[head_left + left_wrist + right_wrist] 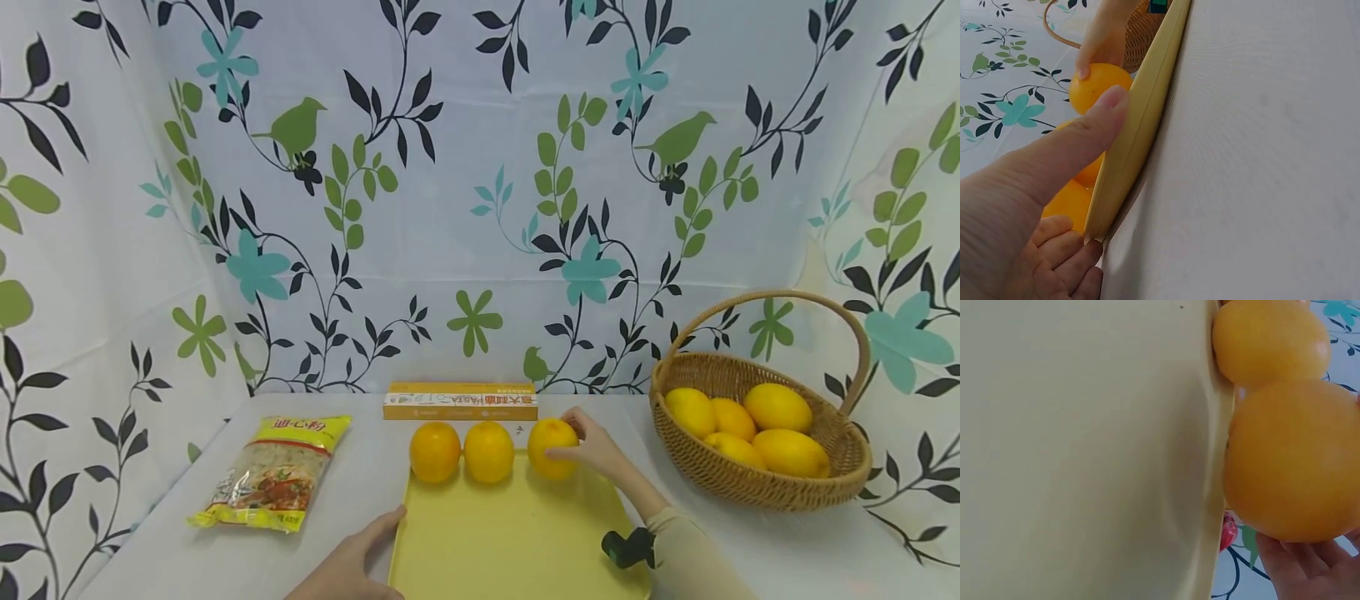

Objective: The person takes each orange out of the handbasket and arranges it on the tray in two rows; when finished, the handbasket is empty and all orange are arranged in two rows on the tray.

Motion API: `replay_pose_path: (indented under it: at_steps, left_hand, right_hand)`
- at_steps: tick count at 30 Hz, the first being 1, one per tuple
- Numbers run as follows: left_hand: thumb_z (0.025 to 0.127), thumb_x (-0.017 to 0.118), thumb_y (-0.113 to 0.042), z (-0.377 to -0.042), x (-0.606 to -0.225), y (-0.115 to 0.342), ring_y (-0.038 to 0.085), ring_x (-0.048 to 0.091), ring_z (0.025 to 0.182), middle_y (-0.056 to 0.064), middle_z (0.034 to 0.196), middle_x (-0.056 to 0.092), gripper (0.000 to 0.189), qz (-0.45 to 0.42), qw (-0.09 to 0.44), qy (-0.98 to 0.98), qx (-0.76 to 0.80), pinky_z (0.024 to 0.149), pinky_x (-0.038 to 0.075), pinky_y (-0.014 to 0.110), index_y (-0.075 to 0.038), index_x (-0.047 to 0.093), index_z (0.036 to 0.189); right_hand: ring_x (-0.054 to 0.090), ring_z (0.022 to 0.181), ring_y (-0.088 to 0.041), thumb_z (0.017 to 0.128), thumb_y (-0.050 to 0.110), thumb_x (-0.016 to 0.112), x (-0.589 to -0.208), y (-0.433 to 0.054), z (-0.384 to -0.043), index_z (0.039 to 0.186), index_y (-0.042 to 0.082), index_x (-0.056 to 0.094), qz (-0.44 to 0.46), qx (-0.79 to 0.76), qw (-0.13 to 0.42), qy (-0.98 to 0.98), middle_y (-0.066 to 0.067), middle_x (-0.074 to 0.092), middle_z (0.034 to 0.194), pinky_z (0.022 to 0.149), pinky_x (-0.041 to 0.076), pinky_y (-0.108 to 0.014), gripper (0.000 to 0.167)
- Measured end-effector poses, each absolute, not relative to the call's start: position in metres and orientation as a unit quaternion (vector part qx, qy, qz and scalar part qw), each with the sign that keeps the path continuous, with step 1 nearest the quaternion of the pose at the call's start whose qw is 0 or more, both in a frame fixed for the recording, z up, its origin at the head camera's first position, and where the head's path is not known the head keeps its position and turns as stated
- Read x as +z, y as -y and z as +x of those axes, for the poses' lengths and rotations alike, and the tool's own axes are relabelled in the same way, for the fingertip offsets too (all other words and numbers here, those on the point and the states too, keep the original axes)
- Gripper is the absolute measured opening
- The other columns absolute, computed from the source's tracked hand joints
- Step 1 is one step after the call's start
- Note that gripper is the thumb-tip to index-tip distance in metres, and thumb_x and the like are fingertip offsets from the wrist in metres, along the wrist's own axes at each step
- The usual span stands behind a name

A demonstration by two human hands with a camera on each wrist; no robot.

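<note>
My right hand [596, 446] grips an orange [551, 448] at the tray's far edge, thumb in front and fingers around its far side. In the right wrist view, that orange [1297, 461] fills much of the right side, beside another orange [1270, 340]. Two more oranges, one on the left [435, 452] and one in the middle [489, 452], sit side by side along the same edge of the yellow tray [517, 533]. Along the tray's left side lies my left hand [352, 558], fingertips at the rim. Its thumb [1094, 122] is extended in the left wrist view.
A wicker basket [757, 492] of yellow fruit [780, 408] stands at the right, its handle arching high. Behind the oranges lies a pasta box [460, 402]. A plastic food packet [273, 473] lies left of the tray. A patterned cloth [480, 208] hangs behind the table.
</note>
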State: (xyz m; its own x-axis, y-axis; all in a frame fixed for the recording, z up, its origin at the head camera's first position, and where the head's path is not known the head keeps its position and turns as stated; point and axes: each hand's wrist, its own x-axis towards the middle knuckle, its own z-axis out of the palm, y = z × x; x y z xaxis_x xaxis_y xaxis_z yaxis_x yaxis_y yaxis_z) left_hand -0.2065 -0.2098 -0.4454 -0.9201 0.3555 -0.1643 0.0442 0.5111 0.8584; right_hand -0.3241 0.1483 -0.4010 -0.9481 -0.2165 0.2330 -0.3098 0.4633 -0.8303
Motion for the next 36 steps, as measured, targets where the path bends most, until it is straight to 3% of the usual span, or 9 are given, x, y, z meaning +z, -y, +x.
replay_pose_path:
  at_steps: [8, 19, 31, 36]
  left_hand:
    - [0.063, 0.079, -0.034, -0.207, -0.446, 0.211, 0.047, 0.023, 0.123, 0.023, 0.139, 0.028, 0.097, 0.143, 0.154, -0.852, 0.479, 0.094, 0.015, 0.067, -0.004, 0.027, 0.139]
    - [0.064, 0.079, -0.032, -0.207, -0.446, 0.212, 0.047, 0.023, 0.122, 0.023, 0.139, 0.028, 0.095, 0.134, 0.158, -0.851, 0.482, 0.093, 0.016, 0.067, -0.005, 0.027, 0.140]
    - [0.064, 0.079, -0.033, -0.205, -0.443, 0.212, 0.046, 0.022, 0.123, 0.022, 0.140, 0.027, 0.096, 0.146, 0.146, -0.851, 0.482, 0.094, 0.015, 0.067, -0.005, 0.027, 0.140]
    - [0.064, 0.079, -0.031, -0.205, -0.443, 0.212, 0.046, 0.022, 0.123, 0.022, 0.140, 0.027, 0.096, 0.145, 0.147, -0.852, 0.481, 0.093, 0.014, 0.067, -0.005, 0.027, 0.140]
  right_hand:
    - [0.050, 0.095, -0.025, 0.067, 0.032, 0.077, -0.404, -0.140, -0.327, 0.106, 0.012, 0.052, 0.114, 0.454, 0.034, 0.883, -0.006, 0.056, 0.103, 0.084, 0.044, -0.046, 0.050]
    - [0.050, 0.102, -0.030, 0.068, 0.020, 0.076, -0.407, -0.134, -0.328, 0.112, 0.004, 0.053, 0.147, 0.495, 0.040, 0.855, -0.007, 0.056, 0.108, 0.091, 0.039, -0.048, 0.052]
    - [0.048, 0.105, -0.032, 0.070, 0.019, 0.074, -0.410, -0.139, -0.330, 0.121, 0.007, 0.045, 0.163, 0.500, -0.004, 0.850, -0.011, 0.051, 0.114, 0.093, 0.036, -0.049, 0.060]
    - [0.047, 0.106, -0.029, 0.071, 0.023, 0.073, -0.410, -0.140, -0.329, 0.128, 0.001, 0.041, 0.165, 0.477, -0.005, 0.863, -0.015, 0.049, 0.120, 0.095, 0.035, -0.046, 0.069]
